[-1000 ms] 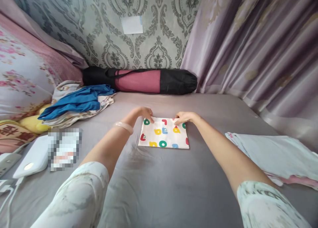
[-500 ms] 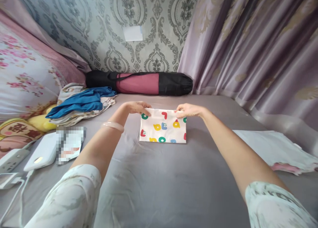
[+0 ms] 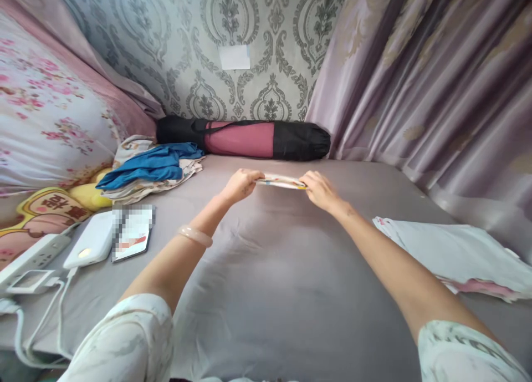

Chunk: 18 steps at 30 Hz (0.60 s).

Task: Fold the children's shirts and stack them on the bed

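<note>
A folded white cloth [image 3: 281,181] with coloured print is stretched between my two hands above the grey bed sheet [image 3: 286,271]. It shows nearly edge-on, as a thin strip, so most of its letter pattern is hidden. My left hand [image 3: 244,184] is closed around its left end, a pale bangle on that wrist. At the other end my right hand [image 3: 319,188] grips with curled fingers. Whether the cloth is a garment or a plain piece of fabric I cannot tell.
A pink and black rolled bag [image 3: 239,139] lies against the wall. To the left are heaped clothes [image 3: 145,168], a phone [image 3: 133,235], a white power bank [image 3: 91,240] and a power strip [image 3: 37,257] with cables. Folded white clothing [image 3: 465,251] lies right.
The cloth has tipped from showing its printed face to nearly edge-on. Both hands have turned and closed more fully around its ends. The view has shifted slightly left.
</note>
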Available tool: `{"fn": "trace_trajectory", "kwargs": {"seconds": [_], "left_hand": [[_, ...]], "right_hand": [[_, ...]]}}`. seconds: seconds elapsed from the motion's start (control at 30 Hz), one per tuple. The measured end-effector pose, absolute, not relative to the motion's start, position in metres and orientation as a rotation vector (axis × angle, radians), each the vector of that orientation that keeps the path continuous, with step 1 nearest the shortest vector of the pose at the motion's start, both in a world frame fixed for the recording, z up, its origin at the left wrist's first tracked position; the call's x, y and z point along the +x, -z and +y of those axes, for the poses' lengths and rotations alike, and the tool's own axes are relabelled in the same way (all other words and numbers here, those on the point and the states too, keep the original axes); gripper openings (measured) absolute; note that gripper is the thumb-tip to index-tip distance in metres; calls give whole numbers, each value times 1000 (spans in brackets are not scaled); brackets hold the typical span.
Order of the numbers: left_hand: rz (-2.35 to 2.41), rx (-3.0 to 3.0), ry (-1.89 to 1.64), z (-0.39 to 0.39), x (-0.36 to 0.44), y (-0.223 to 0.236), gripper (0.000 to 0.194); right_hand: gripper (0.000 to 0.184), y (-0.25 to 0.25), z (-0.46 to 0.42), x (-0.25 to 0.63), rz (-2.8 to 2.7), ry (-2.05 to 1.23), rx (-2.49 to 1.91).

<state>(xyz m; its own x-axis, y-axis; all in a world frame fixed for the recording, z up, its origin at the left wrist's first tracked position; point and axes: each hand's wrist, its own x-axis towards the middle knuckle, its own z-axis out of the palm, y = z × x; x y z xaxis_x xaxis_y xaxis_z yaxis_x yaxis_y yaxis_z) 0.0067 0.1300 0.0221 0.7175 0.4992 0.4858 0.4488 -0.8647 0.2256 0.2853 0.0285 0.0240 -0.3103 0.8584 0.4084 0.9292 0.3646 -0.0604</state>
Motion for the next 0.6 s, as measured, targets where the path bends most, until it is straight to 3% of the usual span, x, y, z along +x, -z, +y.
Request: {"fn": "trace_trajectory", "kwargs": {"seconds": [0.23,0.5,0.6], "left_hand": [[628,2938,-576,94,-13,42,44],[651,2840,-371,88,-26,50,66],[717,2678,-327,91,-22,41,67]], "right_hand": [[36,28,-14,276,-2449,188,-1636],[60,31,-24,283,-2405,-173,-1660],[51,25,-17,279,-2310,-295,-1758]]}}
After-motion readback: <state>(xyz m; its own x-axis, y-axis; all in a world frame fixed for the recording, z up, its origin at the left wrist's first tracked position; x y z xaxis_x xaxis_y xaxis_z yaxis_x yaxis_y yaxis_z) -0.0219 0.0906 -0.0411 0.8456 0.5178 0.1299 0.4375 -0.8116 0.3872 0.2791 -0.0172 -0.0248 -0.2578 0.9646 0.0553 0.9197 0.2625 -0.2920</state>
